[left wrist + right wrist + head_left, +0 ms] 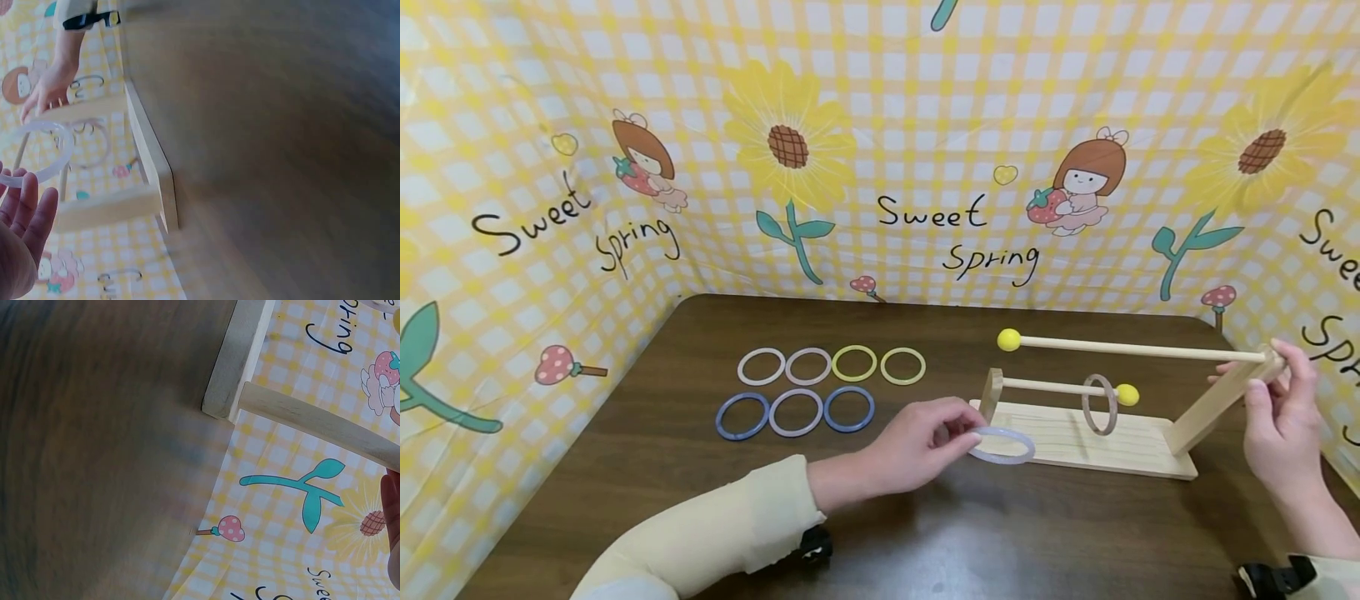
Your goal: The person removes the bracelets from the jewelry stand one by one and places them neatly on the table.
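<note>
Between thumb and fingers my left hand pinches a pale translucent ring, held flat in front of the short post of a wooden stand. That ring also shows in the left wrist view. My right hand grips the top of the stand's tall post. From this post a long rod ending in a yellow ball reaches left. A lower rod from the short post ends in another yellow ball, and a brownish-purple ring hangs on it.
Left on the brown table lie two rows of rings: white, pale pink and yellow ones behind, blue and lilac ones in front. A yellow checked cloth walls the table at the back and sides.
</note>
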The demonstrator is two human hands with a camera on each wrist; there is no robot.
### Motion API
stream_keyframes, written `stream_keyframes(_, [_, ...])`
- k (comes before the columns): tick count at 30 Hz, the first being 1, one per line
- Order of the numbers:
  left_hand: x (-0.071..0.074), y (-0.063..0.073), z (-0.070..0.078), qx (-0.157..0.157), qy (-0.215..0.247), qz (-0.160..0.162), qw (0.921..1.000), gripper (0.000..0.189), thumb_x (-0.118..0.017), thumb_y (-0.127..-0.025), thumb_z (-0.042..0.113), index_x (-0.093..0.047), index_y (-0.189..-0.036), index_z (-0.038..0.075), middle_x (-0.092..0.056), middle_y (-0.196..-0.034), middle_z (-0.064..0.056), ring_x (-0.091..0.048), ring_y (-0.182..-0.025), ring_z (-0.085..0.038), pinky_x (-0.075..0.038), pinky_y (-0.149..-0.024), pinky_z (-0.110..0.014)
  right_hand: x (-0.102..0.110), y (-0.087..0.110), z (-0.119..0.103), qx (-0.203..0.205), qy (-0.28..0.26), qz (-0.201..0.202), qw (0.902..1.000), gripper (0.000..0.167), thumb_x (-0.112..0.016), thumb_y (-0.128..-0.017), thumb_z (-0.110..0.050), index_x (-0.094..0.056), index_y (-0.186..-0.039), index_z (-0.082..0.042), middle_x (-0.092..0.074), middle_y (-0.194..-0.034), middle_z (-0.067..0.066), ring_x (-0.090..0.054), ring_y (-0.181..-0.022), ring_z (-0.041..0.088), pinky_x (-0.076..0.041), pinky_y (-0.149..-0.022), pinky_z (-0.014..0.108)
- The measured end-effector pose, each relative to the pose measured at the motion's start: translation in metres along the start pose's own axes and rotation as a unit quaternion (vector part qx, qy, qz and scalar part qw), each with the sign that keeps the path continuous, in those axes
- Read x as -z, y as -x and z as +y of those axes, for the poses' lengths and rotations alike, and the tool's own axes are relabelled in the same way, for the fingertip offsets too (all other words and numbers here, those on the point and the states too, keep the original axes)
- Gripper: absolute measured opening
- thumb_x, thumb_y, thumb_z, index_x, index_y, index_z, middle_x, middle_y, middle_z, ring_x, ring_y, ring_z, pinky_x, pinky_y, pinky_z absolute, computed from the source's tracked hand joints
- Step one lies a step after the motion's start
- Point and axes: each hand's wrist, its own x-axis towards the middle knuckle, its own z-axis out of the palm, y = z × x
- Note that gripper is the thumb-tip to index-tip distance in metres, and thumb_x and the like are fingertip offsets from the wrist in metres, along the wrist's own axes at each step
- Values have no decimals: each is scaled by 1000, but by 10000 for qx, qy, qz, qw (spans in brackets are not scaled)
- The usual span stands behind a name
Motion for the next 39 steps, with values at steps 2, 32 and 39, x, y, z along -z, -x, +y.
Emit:
stream_keyframes(2, [6, 3, -3, 20, -108, 61, 9999, 8, -64, -95, 10, -66, -102, 8, -60, -86, 5, -53, -76, -3, -49, -64, -18, 0, 0, 0, -11, 13, -4, 10000, 37, -33, -99, 11, -19, -132, 13, -59, -107, -9, -61, -95, 1, -44, -79, 11])
stream_keyframes(32, [75, 12, -71, 276, -1550, -66, 9875, 14, -63, -95, 10, -68, -109, 9, -67, -94, 0, -57, -76, -8, -53, -68, -34, 0, 1, 2, -5, 48, 49, 10000, 36, -33, -99, 10, -19, -132, 13, -59, -105, -10, -60, -94, 1, -43, -79, 11])
stream_keyframes(39, [74, 3, -89, 501, -1566, -865, 9826, 14, -61, -97, 11, -65, -110, 11, -66, -89, -4, -57, -73, -8, -48, -68, -27, -1, 1, 3, 9, 68, 45, 10000, 36, -33, -99, 10, -19, -132, 12, -58, -105, -10, -60, -95, 0, -43, -80, 11])
